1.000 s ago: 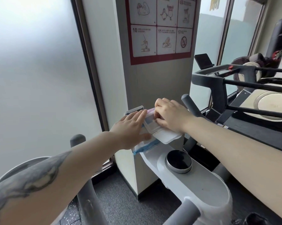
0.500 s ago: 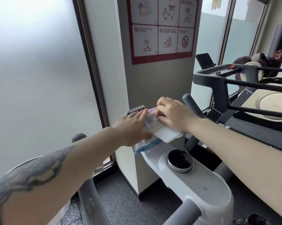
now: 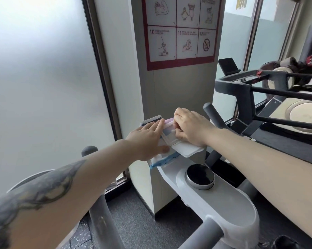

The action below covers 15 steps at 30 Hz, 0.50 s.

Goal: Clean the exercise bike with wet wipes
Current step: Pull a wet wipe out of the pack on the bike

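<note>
Wipes pack [image 3: 167,156] on exercise bike [image 3: 221,200] console, ahead of the knob [image 3: 200,177] — pillar [image 3: 178,90] behind pack, treadmill [image 3: 277,97] right of pillar.

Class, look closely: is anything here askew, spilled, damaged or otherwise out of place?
Nothing spilled or damaged. The wet wipes pack lies tilted on the exercise bike console, one end overhanging, lid flipped open, steadied by the left hand.

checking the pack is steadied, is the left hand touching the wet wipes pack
Touching. The head view shows the left hand lying flat on the wet wipes pack, fingers straight, no gap.
</note>
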Motion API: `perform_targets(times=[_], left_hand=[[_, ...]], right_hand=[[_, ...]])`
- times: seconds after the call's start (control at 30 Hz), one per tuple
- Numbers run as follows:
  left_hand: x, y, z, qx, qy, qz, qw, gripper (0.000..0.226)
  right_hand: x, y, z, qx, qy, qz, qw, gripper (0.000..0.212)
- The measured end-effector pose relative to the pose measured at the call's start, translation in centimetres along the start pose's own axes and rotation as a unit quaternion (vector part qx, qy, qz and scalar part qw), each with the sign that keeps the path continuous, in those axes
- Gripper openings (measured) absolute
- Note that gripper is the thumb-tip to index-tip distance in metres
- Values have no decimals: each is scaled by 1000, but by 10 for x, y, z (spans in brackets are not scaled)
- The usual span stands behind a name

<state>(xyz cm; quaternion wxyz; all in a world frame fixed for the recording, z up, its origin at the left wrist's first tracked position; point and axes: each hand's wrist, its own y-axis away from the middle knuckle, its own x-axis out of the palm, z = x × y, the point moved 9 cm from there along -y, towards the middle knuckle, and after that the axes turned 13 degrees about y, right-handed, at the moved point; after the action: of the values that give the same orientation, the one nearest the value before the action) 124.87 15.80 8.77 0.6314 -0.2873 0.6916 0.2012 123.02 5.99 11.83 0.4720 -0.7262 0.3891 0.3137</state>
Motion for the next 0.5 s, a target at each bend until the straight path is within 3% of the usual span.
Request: perform_targets(times=[0.1,0.4,0.5], left_hand=[[-1,-1,0,-5,-9,1,1000,91],[-2,-2,0,-4,-8,-7,1000,91],[-2,-2,0,-2,-11,-5,1000,91]], right_hand=[[-2,2,-1,-7,-29,-4,1000,14],[-3,22,-17,54,-114,-137,983,8],[0,31,-20,73,-147,-180,970,21]])
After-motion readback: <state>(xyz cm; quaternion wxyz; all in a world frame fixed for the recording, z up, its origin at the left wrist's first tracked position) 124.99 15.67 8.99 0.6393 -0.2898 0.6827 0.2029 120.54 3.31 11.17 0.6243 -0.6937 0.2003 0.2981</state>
